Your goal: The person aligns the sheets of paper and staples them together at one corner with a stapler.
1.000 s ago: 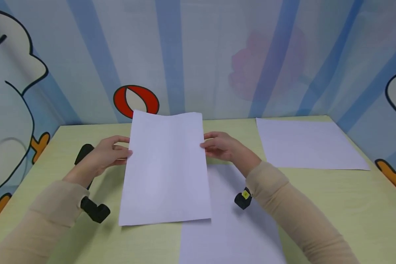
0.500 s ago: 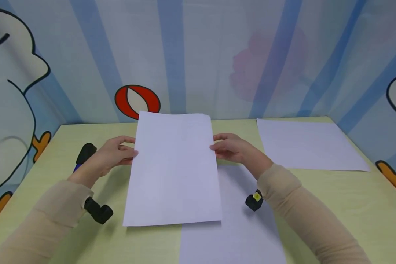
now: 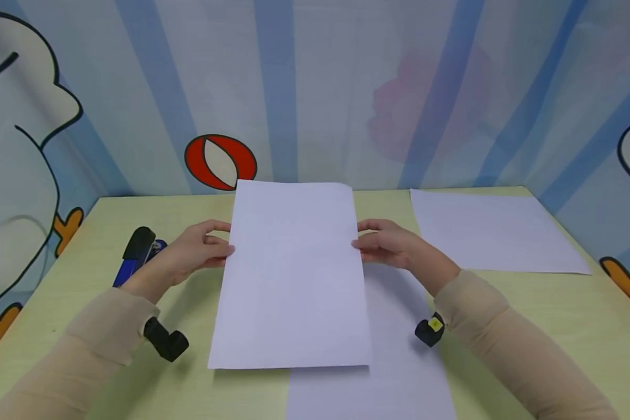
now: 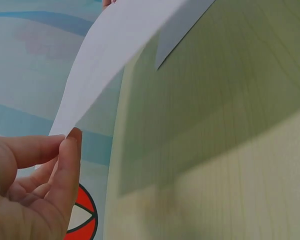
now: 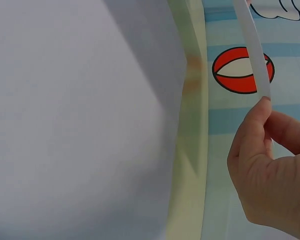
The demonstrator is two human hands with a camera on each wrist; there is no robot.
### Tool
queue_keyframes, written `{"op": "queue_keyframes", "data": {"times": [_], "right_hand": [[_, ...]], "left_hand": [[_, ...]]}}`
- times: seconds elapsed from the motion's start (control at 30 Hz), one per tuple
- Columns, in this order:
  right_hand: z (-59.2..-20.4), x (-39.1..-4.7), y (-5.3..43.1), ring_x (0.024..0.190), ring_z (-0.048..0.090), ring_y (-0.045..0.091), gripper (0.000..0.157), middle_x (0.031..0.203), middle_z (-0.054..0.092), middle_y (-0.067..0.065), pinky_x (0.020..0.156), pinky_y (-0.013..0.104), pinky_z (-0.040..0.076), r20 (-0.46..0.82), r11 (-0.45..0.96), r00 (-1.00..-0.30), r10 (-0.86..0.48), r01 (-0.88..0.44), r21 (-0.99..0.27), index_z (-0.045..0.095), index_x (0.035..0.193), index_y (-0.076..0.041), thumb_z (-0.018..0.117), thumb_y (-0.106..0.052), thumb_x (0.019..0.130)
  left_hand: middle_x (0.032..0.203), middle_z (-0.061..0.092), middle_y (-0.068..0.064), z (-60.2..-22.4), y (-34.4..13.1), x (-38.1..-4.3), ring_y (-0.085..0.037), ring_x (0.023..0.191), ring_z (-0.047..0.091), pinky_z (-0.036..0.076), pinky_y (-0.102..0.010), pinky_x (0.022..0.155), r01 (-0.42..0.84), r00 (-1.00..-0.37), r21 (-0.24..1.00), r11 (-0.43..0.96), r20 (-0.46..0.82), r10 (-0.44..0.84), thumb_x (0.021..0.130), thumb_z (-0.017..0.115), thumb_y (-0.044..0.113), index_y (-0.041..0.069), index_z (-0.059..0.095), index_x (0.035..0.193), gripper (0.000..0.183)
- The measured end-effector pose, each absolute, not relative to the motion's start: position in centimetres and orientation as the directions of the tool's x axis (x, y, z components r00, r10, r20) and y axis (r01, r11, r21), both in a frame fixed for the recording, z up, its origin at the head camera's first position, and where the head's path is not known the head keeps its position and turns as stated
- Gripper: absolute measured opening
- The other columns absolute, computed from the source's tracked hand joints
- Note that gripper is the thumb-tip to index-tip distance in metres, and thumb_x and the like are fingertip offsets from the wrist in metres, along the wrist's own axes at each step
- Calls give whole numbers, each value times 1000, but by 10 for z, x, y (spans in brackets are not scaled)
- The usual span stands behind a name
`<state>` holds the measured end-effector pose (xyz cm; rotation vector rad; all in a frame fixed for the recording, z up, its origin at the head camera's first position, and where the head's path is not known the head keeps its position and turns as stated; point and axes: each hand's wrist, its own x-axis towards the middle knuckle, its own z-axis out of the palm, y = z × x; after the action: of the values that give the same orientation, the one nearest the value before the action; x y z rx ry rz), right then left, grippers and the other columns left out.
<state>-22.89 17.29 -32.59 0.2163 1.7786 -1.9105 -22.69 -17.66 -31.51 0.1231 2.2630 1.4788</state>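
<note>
A white sheet of paper (image 3: 294,280) hangs raised over the table, held by both hands at its side edges. My left hand (image 3: 202,251) pinches its left edge between thumb and fingers; the left wrist view shows the fingertips (image 4: 72,134) meeting on the paper's margin. On the opposite edge, my right hand (image 3: 391,245) pinches the paper in the same way, and in the right wrist view the sheet appears nearly edge-on above the thumb. Beneath its lower right part lies another white sheet (image 3: 399,373), flat on the table and partly covered.
A third white sheet (image 3: 499,233) lies flat at the back right of the table (image 3: 530,338). Behind the left wrist sits a blue and black stapler (image 3: 136,254), partly hidden by the arm. A printed curtain (image 3: 325,93) stands along the table's back edge.
Both hands have carried the raised paper to the right and slightly nearer. More of the stapler shows behind the left wrist. The two lying sheets have stayed put.
</note>
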Motion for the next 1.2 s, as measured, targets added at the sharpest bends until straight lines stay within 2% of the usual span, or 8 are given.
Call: {"op": "queue_keyframes", "data": {"times": [0.2, 0.5, 0.7, 1.0, 1.2], "right_hand": [[-328, -221, 185, 68, 57, 8, 46, 81, 55, 2, 62, 20, 50, -454, -15, -849, -270, 475, -880, 28, 132, 5, 47, 7, 90], [-331, -208, 199, 66, 59, 9, 24, 78, 57, 2, 62, 20, 51, -450, -44, -845, -290, 481, -876, 39, 113, 0, 47, 7, 90], [-333, -202, 206, 67, 60, 8, 23, 79, 58, 2, 62, 20, 51, -435, -62, -846, -308, 474, -878, 39, 111, 0, 46, 7, 90], [-335, -192, 216, 70, 61, 8, 28, 84, 58, 2, 64, 20, 51, -420, -61, -839, -345, 467, -882, 38, 117, 2, 47, 7, 90], [-335, -184, 223, 69, 60, 9, 22, 82, 59, 2, 63, 20, 52, -421, -82, -834, -357, 477, -875, 41, 109, -2, 48, 7, 90]], "left_hand": [[108, 59, -17, -321, -168, -224, -15, 82, 60, 52, -25, 78, -179, -887, 899, 401, -324, 330, 93, 57, 10, 2, 32, 139, 53], [95, 58, -10, -328, -158, -219, -13, 76, 57, 53, -23, 74, -215, -864, 912, 350, -345, 368, 93, 55, 9, -1, 32, 136, 50], [97, 56, -11, -333, -153, -220, -14, 77, 57, 53, -24, 74, -244, -854, 907, 343, -369, 366, 93, 56, 9, 0, 32, 138, 51], [99, 59, -11, -337, -144, -220, -15, 79, 57, 52, -22, 73, -262, -848, 908, 327, -378, 372, 93, 57, 13, 1, 35, 136, 50], [97, 58, -10, -338, -138, -220, -16, 79, 57, 52, -22, 72, -264, -854, 907, 327, -377, 357, 93, 57, 16, 2, 36, 136, 50]]}}
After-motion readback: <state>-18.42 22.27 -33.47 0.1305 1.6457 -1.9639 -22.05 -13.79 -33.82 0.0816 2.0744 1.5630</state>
